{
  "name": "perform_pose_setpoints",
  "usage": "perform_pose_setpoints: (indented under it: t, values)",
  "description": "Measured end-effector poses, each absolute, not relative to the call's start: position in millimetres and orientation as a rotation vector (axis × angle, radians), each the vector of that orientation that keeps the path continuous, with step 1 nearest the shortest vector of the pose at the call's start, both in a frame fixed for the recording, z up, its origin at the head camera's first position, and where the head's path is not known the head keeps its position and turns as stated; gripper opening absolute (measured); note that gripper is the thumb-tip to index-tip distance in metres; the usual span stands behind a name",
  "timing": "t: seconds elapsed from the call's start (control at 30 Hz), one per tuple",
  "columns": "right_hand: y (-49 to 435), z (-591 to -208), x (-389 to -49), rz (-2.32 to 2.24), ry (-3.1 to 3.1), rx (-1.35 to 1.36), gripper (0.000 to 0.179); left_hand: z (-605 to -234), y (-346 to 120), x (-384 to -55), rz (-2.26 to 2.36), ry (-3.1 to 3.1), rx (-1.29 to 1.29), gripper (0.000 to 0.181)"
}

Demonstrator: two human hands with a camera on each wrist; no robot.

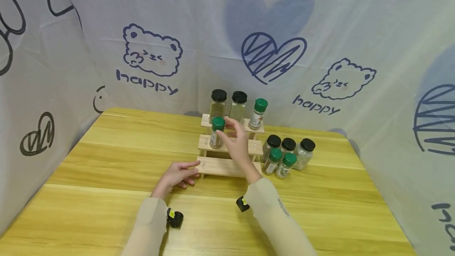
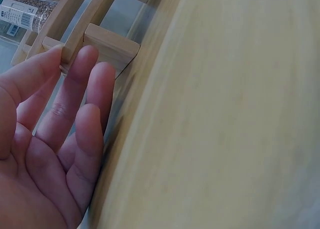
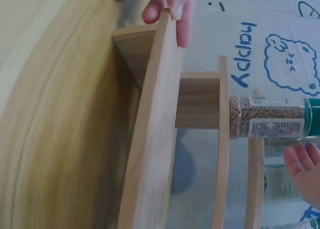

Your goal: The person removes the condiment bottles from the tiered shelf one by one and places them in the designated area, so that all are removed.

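A three-step wooden spice rack [image 1: 227,167] stands on the table. My left hand [image 1: 179,175] grips the left end of its lowest step, thumb and a finger on either side of the board in the left wrist view. On the middle step, at its left end, a green-capped spice jar [image 1: 215,137] stands upright, with brown grains inside in the right wrist view. Just right of this jar is my right hand [image 1: 236,141], its fingers loosely spread; in the right wrist view the fingertips [image 3: 300,156] appear apart from the jar.
The top step holds two black-capped jars [image 1: 218,108] and a green-capped jar [image 1: 258,115]. Right of the rack, several jars [image 1: 303,155] with black and green caps cluster on the table [image 1: 341,200]. A printed cloth [image 1: 213,31] hangs behind and at the sides.
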State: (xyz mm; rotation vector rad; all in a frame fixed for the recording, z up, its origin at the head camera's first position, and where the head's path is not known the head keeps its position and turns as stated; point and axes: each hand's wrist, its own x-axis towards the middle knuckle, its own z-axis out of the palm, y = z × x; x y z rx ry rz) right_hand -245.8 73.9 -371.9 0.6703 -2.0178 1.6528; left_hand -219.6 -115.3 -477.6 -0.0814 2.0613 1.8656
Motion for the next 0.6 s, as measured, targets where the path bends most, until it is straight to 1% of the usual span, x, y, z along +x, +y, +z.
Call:
perform_pose_setpoints:
  t: [0.13,0.47,0.6]
  values:
    - [69.3,-370.4,-247.6,1.678,-2.022,0.647,0.037,-477.0,-115.8,-219.4,1.87,2.055,-0.08,0.039]
    - [67.1,-372.1,-248.6,1.615,-2.056,0.648,0.027,-476.6,-116.5,-218.2,1.873,2.048,-0.054,0.041]
    - [67.6,-373.1,-249.3,1.592,-2.064,0.664,0.027,-459.8,-115.3,-210.1,1.871,2.04,-0.024,0.04]
